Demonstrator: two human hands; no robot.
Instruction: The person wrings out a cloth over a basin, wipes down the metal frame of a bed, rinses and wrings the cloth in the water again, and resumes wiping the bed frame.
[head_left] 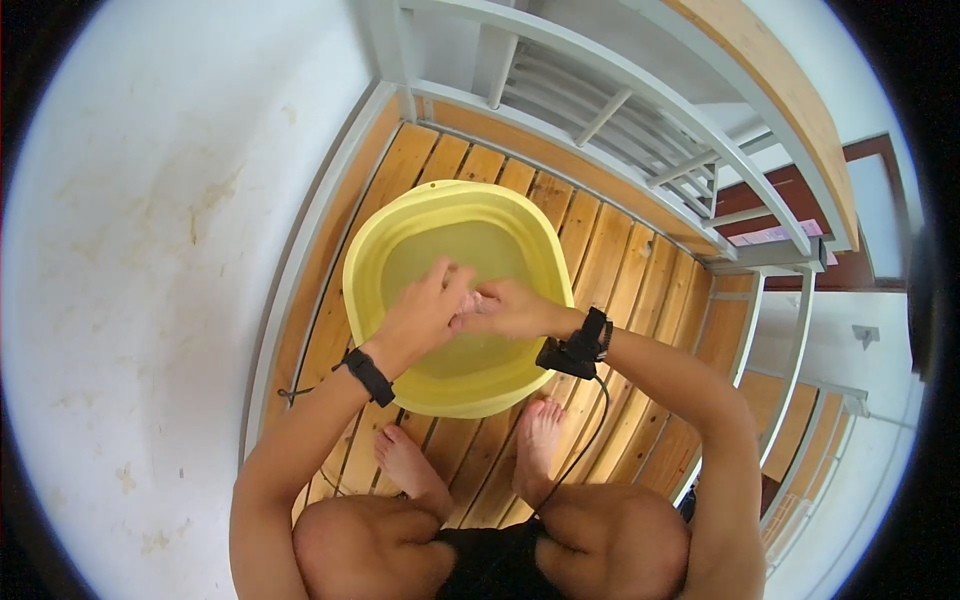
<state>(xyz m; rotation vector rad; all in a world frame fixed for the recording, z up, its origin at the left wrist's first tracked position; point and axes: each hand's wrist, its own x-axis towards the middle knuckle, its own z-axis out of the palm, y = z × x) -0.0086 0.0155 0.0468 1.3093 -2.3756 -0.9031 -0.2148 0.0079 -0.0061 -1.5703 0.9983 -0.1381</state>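
A yellow basin (455, 400) of cloudy water stands on the wooden slats in front of me. Both my hands meet above the water, near the basin's middle. Between them is a small, crumpled pinkish piece that looks like wet cloth (473, 303), mostly covered by my fingers. My right hand (510, 308) is closed on it from the right. On the other side, my left hand (428, 307) presses against it with curled fingers, their tips blurred by motion. Black straps circle both wrists, and a small black device (568, 357) hangs at the right one.
A stained white wall (150, 260) rises at the left. White metal rails (600, 118) and a wooden-edged upper frame (790, 90) run along the back and right. My bare feet (540, 432) flank the basin's near side. A black cable (590, 450) trails from the right wrist.
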